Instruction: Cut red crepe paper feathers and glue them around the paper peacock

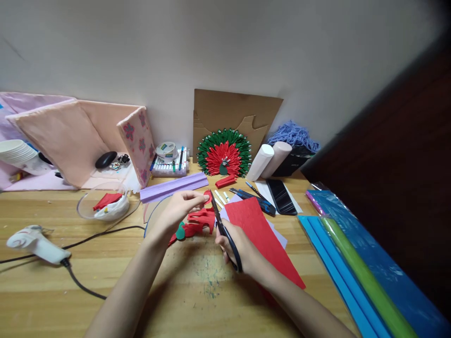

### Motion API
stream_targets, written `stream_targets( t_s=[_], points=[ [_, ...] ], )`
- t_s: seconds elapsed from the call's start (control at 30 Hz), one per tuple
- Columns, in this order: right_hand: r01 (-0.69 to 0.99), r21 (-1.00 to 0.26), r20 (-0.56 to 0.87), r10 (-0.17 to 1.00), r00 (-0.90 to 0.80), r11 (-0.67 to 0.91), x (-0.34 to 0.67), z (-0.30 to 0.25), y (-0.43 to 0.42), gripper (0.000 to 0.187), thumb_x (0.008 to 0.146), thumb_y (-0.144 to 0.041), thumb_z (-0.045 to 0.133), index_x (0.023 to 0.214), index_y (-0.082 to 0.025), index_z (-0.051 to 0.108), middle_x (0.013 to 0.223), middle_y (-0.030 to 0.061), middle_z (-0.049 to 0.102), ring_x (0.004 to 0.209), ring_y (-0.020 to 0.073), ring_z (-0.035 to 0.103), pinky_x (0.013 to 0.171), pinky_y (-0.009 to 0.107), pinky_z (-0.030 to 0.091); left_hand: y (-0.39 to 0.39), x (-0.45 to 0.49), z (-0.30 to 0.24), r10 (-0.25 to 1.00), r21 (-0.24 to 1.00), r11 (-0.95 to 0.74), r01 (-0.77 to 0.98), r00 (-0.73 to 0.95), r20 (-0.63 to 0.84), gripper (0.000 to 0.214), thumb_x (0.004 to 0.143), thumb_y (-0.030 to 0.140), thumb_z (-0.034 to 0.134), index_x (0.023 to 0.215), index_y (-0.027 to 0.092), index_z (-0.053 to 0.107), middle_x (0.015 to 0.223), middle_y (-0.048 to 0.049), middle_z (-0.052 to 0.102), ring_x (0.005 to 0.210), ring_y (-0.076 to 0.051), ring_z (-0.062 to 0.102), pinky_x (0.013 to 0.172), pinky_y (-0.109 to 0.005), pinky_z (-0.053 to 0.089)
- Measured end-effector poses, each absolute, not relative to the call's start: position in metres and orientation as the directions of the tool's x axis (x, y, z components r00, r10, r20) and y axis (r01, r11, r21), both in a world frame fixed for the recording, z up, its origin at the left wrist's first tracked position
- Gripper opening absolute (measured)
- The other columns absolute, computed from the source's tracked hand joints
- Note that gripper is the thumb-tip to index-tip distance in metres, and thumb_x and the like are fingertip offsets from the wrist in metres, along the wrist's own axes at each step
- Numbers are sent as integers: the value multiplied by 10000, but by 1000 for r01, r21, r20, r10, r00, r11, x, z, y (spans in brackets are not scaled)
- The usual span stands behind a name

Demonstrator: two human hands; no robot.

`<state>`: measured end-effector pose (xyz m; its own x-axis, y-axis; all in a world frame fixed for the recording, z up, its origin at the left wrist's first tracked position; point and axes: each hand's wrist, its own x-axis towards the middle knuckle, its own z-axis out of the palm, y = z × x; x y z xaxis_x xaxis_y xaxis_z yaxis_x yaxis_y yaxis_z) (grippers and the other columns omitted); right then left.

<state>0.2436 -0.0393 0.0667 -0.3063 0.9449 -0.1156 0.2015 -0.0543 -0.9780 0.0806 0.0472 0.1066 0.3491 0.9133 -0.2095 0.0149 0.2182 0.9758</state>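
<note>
Between the fingertips of my left hand (186,203) is a small piece of red paper (207,195), pinched at its left side. My right hand (237,244) is closed round the handles of black scissors (219,220). The scissor blades point up and away, and their tips are right at the edge of the red piece; whether they touch it I cannot tell. Beneath the hands lie red paper scraps (200,219) with a round green piece (180,231) on them. A large red paper sheet (253,225) lies partly under my right wrist.
A red and green pleated fan ornament (225,155) leans on a cardboard sheet (236,108). To the left are a glue gun (38,246) with its cord and a clear bowl (84,206). A utility knife (260,203), a phone (281,196) and rolled papers (345,253) lie right.
</note>
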Motion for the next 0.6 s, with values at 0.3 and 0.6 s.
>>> stream_targets(
  t_s=[0.3,0.6],
  points=[
    [271,-953,-209,942,-264,-135,242,69,-38,452,730,-626,580,739,-204,419,603,-55,438,412,65,417,362,177,350,54,68,102,875,967,247,58,417,-248,301,629,416,732,675,133,641,624,0,553,544,-83,473,543,-212,362],
    [263,-955,-205,945,-254,-137,242,55,-36,473,714,-660,569,751,-214,419,574,-61,403,395,66,329,337,183,278,54,66,102,878,972,214,96,418,-234,300,657,424,695,639,132,629,611,12,531,553,-85,471,599,-224,397]
  ],
)
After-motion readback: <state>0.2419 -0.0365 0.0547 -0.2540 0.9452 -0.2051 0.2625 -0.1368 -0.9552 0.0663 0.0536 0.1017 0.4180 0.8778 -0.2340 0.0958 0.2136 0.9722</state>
